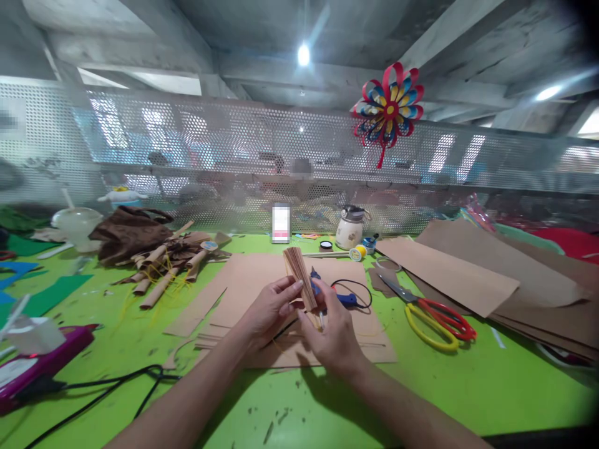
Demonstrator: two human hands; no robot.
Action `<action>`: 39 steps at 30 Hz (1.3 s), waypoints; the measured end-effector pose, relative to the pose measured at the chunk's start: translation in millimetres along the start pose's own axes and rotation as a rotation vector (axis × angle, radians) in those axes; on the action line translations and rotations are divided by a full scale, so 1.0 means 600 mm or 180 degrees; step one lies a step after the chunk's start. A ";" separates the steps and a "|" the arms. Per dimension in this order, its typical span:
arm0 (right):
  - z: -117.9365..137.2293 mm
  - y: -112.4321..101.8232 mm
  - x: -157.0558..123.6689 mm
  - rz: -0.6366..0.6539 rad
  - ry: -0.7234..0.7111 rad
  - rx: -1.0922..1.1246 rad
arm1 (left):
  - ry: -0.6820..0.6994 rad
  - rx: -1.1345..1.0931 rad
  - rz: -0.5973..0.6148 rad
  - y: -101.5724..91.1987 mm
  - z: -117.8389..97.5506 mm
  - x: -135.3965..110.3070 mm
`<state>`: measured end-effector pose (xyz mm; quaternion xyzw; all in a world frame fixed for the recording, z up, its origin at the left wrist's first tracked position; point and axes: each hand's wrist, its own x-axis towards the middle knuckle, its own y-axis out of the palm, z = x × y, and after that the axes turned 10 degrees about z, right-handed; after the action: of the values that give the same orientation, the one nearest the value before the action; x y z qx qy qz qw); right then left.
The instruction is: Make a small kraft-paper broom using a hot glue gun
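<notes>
Between my hands stands a narrow bundle of pleated brown paper (300,278), slightly tilted. My left hand (275,305) pinches it from the left, fingertips against the folds. On its right side, my right hand (331,324) has its fingers closed round the lower part. Behind the right fingers lies a blue glue gun (346,300) with a black cord, partly hidden. Beneath both hands are flat sheets of brown paper (255,274) on the green table.
Scissors (433,318) with red and yellow handles lie to the right, near stacked brown paper (468,274). A yellow thread spool (358,252) and a white jar (350,227) stand behind. Tied paper rolls (161,287) and a purple power strip (70,349) are on the left.
</notes>
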<state>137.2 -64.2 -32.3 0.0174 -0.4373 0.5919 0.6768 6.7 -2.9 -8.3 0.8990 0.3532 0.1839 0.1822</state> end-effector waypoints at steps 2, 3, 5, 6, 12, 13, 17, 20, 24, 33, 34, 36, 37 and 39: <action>0.004 0.000 0.000 0.0015 0.0036 0.0061 | -0.0015 -0.0018 0.0016 -0.001 0.000 0.000; 0.005 0.000 0.000 0.0021 0.0047 0.0073 | -0.0019 -0.0020 0.0032 -0.001 0.000 0.000; 0.008 0.001 0.000 0.0024 0.0075 0.0074 | -0.0012 -0.0015 0.0062 -0.001 -0.001 0.000; 0.009 0.001 0.000 0.0023 0.0094 0.0067 | -0.0008 -0.0010 0.0073 0.000 -0.001 0.000; 0.010 0.000 0.002 -0.0040 0.0183 0.0056 | -0.0036 -0.0040 0.0094 0.006 0.000 -0.001; 0.009 0.000 0.003 -0.0066 0.0190 0.0067 | -0.0037 -0.0046 0.0095 0.006 0.000 -0.001; 0.006 0.001 0.004 -0.0195 0.0216 0.0116 | -0.0081 0.0038 0.0020 0.004 0.001 -0.002; 0.009 0.000 0.002 -0.0193 0.0248 0.0231 | -0.0138 0.0036 -0.0031 0.003 -0.001 -0.002; 0.014 -0.002 -0.001 -0.0198 0.0196 0.0303 | -0.0128 -0.0002 -0.0030 0.009 -0.003 -0.004; 0.014 0.007 -0.009 -0.0146 0.0231 0.0148 | -0.0238 -0.0099 0.0012 0.017 -0.008 -0.009; 0.014 0.007 -0.009 -0.0142 0.0231 0.0182 | -0.0225 -0.0102 0.0015 0.015 -0.009 -0.009; 0.015 0.002 -0.007 -0.0187 0.0188 0.0232 | -0.0165 -0.0103 0.0036 0.011 -0.011 -0.009; 0.016 -0.003 -0.005 -0.0239 0.0130 0.0234 | -0.0135 -0.0102 0.0053 0.009 -0.012 -0.009; 0.019 -0.017 0.002 -0.0347 -0.0025 0.0188 | -0.0122 -0.0090 0.0125 0.005 -0.011 -0.009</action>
<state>139.0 -72.6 -19.7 0.0635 -0.4208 0.5667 0.7055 1.6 -7.5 -2.1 0.9065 0.3293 0.1752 0.1980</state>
